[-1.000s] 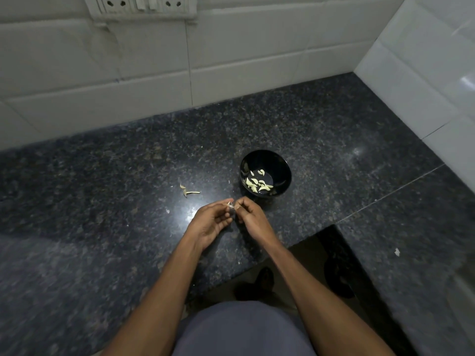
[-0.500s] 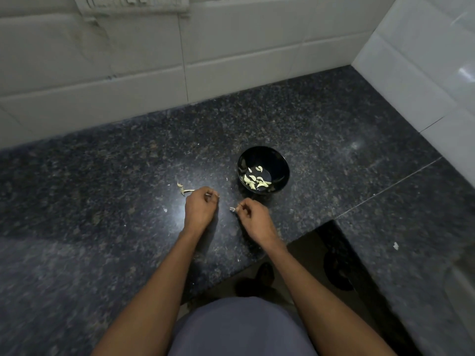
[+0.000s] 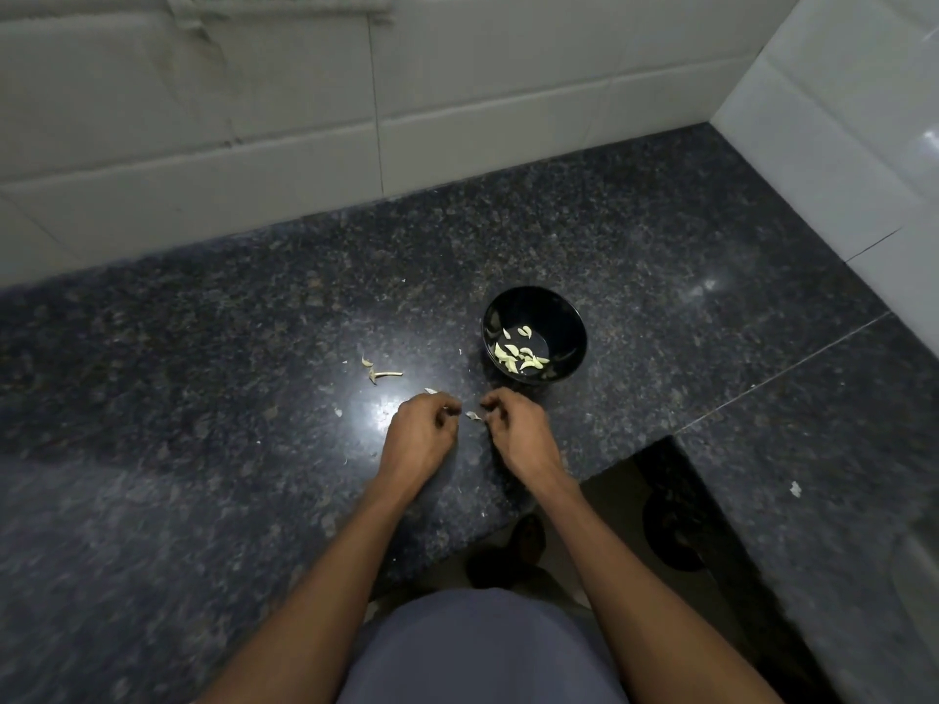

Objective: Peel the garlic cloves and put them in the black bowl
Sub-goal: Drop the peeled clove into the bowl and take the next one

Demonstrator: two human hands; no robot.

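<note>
The black bowl (image 3: 571, 317) stands on the dark granite counter (image 3: 203, 398) with several peeled garlic cloves (image 3: 518, 355) lying in it. Just in front of the bowl, my right hand (image 3: 518, 434) pinches a small garlic clove (image 3: 475, 415) at its fingertips, the clove pointing left. My left hand (image 3: 419, 434) sits a short gap to the left of that clove with its fingers curled inward. I see nothing plainly held in it. A scrap of garlic skin (image 3: 431, 391) lies on the counter just beyond its knuckles.
A garlic stem with bits of skin (image 3: 380, 373) lies left of the bowl. White tiled walls (image 3: 508, 119) close the back and right. The counter edge steps back on the right, where the floor and a dark drain (image 3: 676, 530) show below.
My left hand went out left toward the skins, then came back close to my right hand. A skin scrap now lies beyond it. My right hand kept its pinch on the clove.
</note>
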